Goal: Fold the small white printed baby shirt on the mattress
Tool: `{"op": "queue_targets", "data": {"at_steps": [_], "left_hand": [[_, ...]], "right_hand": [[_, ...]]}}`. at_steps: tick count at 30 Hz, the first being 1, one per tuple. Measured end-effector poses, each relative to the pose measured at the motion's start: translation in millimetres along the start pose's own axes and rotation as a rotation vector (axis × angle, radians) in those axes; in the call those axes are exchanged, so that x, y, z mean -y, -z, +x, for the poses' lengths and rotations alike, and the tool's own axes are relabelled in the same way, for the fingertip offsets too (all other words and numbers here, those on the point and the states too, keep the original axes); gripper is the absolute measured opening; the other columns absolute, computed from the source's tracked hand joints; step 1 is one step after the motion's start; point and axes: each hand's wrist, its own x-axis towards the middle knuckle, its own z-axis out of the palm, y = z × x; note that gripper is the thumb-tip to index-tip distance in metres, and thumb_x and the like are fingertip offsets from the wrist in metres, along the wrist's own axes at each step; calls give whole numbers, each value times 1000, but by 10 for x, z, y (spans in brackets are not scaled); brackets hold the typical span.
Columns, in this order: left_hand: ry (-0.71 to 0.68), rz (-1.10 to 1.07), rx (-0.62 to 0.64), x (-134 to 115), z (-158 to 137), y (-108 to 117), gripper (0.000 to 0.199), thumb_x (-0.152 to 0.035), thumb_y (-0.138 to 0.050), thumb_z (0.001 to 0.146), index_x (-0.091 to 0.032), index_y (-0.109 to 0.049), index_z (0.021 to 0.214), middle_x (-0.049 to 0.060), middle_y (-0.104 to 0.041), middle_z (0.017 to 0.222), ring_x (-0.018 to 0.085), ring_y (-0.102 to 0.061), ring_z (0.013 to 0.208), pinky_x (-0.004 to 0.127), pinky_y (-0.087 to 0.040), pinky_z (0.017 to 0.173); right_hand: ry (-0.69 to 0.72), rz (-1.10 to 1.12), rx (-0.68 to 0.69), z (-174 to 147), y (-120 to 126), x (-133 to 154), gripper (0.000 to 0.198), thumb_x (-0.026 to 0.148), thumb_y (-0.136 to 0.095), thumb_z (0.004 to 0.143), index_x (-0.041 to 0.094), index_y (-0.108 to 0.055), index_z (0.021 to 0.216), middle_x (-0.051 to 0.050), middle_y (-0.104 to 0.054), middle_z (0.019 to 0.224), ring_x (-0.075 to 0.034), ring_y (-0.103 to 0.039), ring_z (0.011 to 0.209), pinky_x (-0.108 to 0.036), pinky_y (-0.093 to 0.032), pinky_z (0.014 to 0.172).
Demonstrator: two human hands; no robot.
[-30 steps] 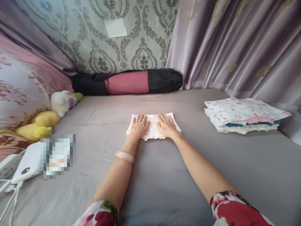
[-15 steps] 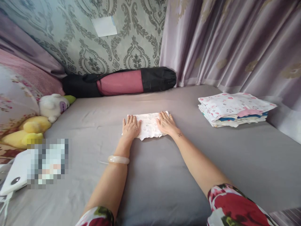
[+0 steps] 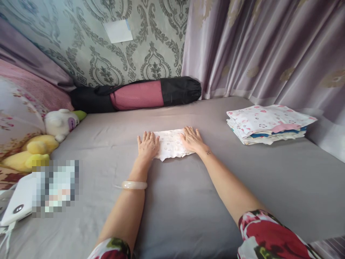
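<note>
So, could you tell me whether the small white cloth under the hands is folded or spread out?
Folded: the white cloth is a compact strip, both hands flat at its ends.

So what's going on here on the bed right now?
A person is leaning over a grey bed with both palms flat on a small folded white cloth. The left hand presses its left end and the right hand its right end, fingers spread, nothing gripped. To the right lies a stack of folded clothes near the curtain. A rolled mat in a black bag lies along the wall, and plush toys sit at the left.
</note>
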Motion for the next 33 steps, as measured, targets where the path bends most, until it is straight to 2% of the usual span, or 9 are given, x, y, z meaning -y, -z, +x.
{"op": "queue_targets", "data": {"at_steps": [5, 11, 16, 19, 22, 25, 28, 31, 33], "left_hand": [[50, -30, -15, 119, 19, 10, 54, -39, -28, 97, -15, -47, 141, 16, -41, 151, 32, -24, 146, 60, -10, 117], [55, -55, 52, 158, 16, -17, 55, -40, -24, 98, -17, -43, 144, 15, -35, 155, 32, -31, 143, 62, -18, 114], [70, -56, 63, 151, 8, -21, 55, -40, -24, 98, -18, -42, 144, 14, -34, 155, 32, -30, 144, 62, -18, 114], [60, -57, 14, 132, 0, -6, 50, -39, -29, 98, -18, -48, 139, 15, -39, 153, 33, -32, 142, 62, -19, 114], [47, -113, -152, 105, 14, 40, 41, -35, -34, 97, -19, -59, 125, 15, -53, 142, 31, -40, 138, 59, -17, 115], [102, -288, -331, 106, 53, 95, 33, -33, -38, 96, -20, -66, 107, 13, -70, 116, 27, -59, 117, 48, -31, 110], [271, -562, -412, 160, 98, 115, 31, -37, -42, 94, -21, -68, 88, 9, -73, 89, 23, -66, 90, 36, -46, 89], [397, -948, -510, 247, 139, 99, 32, -40, -47, 92, -19, -66, 77, 7, -71, 81, 20, -66, 82, 30, -48, 77], [476, -1275, -528, 307, 166, 92, 30, -40, -51, 90, -18, -66, 77, 8, -71, 81, 17, -67, 78, 27, -48, 72]], "right_hand": [[-57, -54, -38, 19, -14, -104, 62, 40, -14, 102, 6, -26, 153, -12, -17, 159, -23, -12, 147, -48, -7, 120], [-72, -54, -1, 29, -76, -126, 63, 42, -16, 102, 5, -26, 153, -12, -14, 160, -24, -16, 146, -47, -12, 120], [-70, -60, -8, 19, -68, -135, 63, 41, -16, 103, 4, -27, 152, -12, -17, 159, -24, -17, 146, -48, -12, 119], [-52, -95, -57, -6, -49, -88, 61, 40, -18, 103, 5, -30, 151, -13, -20, 158, -26, -17, 146, -52, -10, 119], [26, -120, -146, -48, -26, 63, 58, 37, -20, 103, 6, -34, 150, -15, -22, 158, -26, -16, 146, -52, -7, 119], [121, -88, -161, -92, -35, 256, 58, 36, -18, 103, 6, -34, 150, -14, -22, 158, -25, -16, 146, -48, -9, 120], [150, -54, -117, -109, -93, 374, 58, 38, -19, 103, 8, -32, 151, -12, -21, 158, -25, -15, 147, -48, -11, 120], [130, -40, -54, -96, -161, 387, 59, 40, -20, 102, 9, -31, 152, -10, -21, 159, -25, -14, 147, -50, -11, 119], [123, -43, -30, -83, -186, 371, 59, 40, -19, 102, 11, -30, 152, -9, -21, 159, -25, -14, 147, -51, -10, 119]]}}
